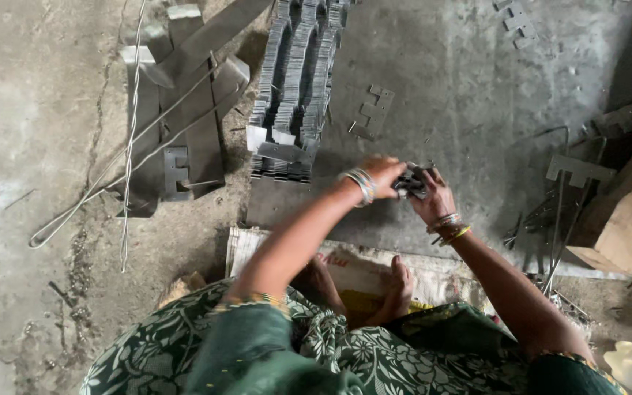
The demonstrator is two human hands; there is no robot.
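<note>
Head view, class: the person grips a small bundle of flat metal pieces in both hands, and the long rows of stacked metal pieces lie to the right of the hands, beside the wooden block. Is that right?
Not quite. The head view shows both hands, left and right, on the small bundle of metal pieces, but the rows of stacked metal pieces lie ahead and to the left of the hands. The wooden block sits to the right.

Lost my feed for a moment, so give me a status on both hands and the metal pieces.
Left hand and right hand together grip a small bunch of metal pieces. Stacked rows of stamped plates lie just beyond. Nothing between.
</note>
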